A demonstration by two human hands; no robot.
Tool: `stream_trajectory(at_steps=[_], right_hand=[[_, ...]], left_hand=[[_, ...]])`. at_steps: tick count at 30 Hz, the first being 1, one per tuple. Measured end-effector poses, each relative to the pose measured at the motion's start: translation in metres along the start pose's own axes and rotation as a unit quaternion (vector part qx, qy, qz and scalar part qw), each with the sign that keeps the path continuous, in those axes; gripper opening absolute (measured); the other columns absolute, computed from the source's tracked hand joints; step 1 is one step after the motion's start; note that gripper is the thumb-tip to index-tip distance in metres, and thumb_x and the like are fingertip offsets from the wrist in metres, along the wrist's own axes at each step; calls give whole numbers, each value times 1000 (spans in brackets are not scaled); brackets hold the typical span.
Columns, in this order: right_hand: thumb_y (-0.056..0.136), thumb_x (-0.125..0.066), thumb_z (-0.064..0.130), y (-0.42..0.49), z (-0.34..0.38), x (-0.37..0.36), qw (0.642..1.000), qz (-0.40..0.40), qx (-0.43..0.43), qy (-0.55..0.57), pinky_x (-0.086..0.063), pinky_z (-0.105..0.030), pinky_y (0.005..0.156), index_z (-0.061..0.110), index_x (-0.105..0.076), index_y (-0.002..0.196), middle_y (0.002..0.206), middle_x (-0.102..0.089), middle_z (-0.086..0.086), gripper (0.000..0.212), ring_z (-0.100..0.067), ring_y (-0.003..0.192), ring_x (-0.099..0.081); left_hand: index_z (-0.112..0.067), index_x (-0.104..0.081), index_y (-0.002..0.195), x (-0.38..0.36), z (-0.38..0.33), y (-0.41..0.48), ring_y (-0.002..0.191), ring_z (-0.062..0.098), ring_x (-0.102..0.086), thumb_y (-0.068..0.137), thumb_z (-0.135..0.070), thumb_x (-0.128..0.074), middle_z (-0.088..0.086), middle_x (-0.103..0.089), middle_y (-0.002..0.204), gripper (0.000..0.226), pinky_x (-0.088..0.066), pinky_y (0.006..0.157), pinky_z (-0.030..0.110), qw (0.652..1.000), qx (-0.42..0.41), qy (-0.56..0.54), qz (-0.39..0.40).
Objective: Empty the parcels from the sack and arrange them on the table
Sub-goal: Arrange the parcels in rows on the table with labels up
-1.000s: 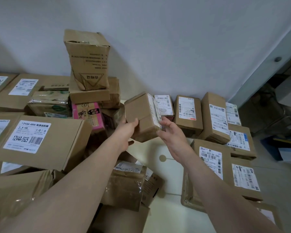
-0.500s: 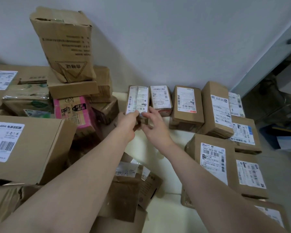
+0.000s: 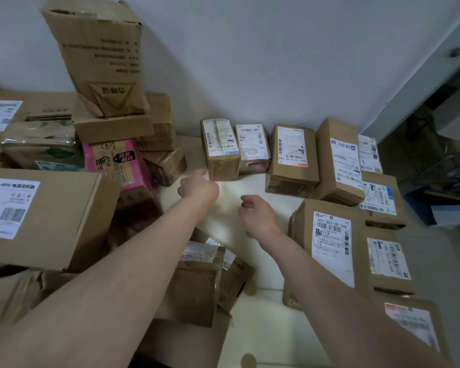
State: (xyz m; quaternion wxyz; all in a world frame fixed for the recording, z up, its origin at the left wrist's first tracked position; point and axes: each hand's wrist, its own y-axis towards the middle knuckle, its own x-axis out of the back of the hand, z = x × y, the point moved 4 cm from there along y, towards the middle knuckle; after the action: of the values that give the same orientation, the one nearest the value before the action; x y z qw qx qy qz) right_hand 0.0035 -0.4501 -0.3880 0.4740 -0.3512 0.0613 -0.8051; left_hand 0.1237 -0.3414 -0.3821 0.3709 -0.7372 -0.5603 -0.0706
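1. Logging the hands: the left hand (image 3: pixel 198 187) is hovering over the table (image 3: pixel 231 216) with its fingers curled under and its thumb pointing at the nearest parcel. Nothing is sitting in it. With the motion blur I cannot tell whether it is clenched or slack, or whether the thumb is touching cardboard.
2. The right hand (image 3: pixel 258 213) is hanging beside it, fingers loosely bent, gripping nothing.
3. One small parcel (image 3: pixel 221 150) is standing on the table just beyond the left thumb, white label up; the print is too small to read.
4. It is heading a row of five labelled parcels running rightward beyond both hands. The third parcel (image 3: pixel 292 155) is showing "646 0710-00 048".
5. Four more labelled parcels are lying right of the right hand. The nearest parcel (image 3: pixel 332 243) is reading "502-303-00 045".
6. Left of the left hand, one pink parcel (image 3: pixel 117 163), one tall box (image 3: pixel 98 57) with an inverted triangle mark, and one large carton (image 3: pixel 37 213) reading "48W" and "5525" are sitting.
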Motion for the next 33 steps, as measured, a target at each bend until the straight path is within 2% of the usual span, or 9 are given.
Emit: stream_trajectory(at_steps=[5,9,11,15,17,19,26,30,33], right_hand=[[95,-50,21,-61,-6,-8,968,151,-73,-188,-49,-36,95,7,-49,137,137,-53,-12,44,-30,122,-52],[92,-51,14,-98,-23,-22,940,172,-62,-288,-48,-33,93,8,-39,140,135,-50,-13,50,-31,123,-51],[86,-58,14,-110,-31,-29,944,132,-59,-297,-44,-35,96,12,-41,134,132,-50,-11,51,-32,124,-47],[83,-52,13,-129,-47,-30,968,79,-82,-224,-47,-35,87,15,-55,102,106,-61,-8,20,-32,110,-54],[79,-49,12,-136,-46,-23,976,79,-81,-184,-53,-33,79,14,-57,82,88,-62,-6,9,-32,95,-61],[85,-53,17,-142,-39,-9,985,33,-68,-152,-53,-33,76,14,-55,92,93,-62,-7,9,-33,95,-62],[92,-60,30,-151,-34,29,996,-75,-42,-29,-51,-34,77,10,-51,120,113,-62,-10,36,-26,98,-60],[85,-68,28,-161,-32,35,972,-175,59,-146,-48,-36,89,10,-52,113,116,-52,-8,37,-26,110,-52],[72,-76,18,-173,-25,26,916,-221,158,-295,-52,-34,76,8,-53,103,108,-52,-8,40,-27,101,-52]], left_hand=[[-11,-52,134,26,21,-41,124,29,-49,89,-27,-53,9,-51,139,48,-43,95,30,954,-30,291,69],[-7,-58,120,43,34,-73,110,26,-57,94,-35,-53,7,-59,115,39,-45,84,29,900,-20,413,139],[-7,-55,111,47,40,-89,94,24,-55,95,-37,-52,6,-56,99,34,-45,78,28,899,-16,414,140],[-8,-54,131,52,56,-109,106,25,-55,92,-45,-47,7,-56,130,54,-43,77,28,883,-37,446,143],[-11,-59,126,53,59,-113,97,22,-56,91,-43,-48,3,-61,116,49,-42,69,27,880,-54,452,136],[-14,-62,122,57,56,-120,87,20,-56,90,-37,-52,1,-60,100,41,-41,62,26,892,-59,433,116],[-16,-53,134,50,54,-145,117,25,-54,92,-26,-54,6,-54,135,43,-43,83,30,921,-55,379,68],[-19,-50,138,46,55,-155,124,27,-50,92,-29,-53,6,-49,140,47,-44,89,34,917,-51,391,49],[-18,-49,139,47,55,-159,124,27,-51,91,-34,-54,6,-49,140,51,-46,91,35,918,-40,391,45]])
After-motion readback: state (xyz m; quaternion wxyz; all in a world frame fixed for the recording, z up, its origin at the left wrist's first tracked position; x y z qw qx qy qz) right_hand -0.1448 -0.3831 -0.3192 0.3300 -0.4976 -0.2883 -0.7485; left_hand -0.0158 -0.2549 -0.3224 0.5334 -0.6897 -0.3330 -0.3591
